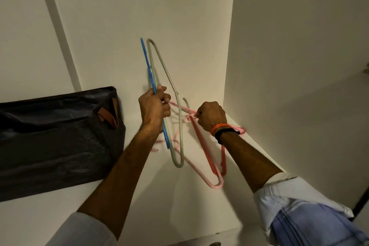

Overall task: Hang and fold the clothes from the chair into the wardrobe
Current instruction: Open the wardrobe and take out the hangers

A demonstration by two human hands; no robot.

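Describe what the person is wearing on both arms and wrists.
Both forearms are bare, with pale light-blue shirt sleeves pushed up toward the elbows. The right wrist carries an orange thread band and a black band beside it. The left hand and its wrist show no bands or rings.

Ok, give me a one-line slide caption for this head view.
Left hand grips blue hanger and grey hanger; right hand pinches pink hanger on wardrobe shelf.

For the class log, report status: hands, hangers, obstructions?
Left hand grips blue hanger and grey hanger. Right hand pinches pink hanger. Red hanger tangled in. Dark bag alongside.
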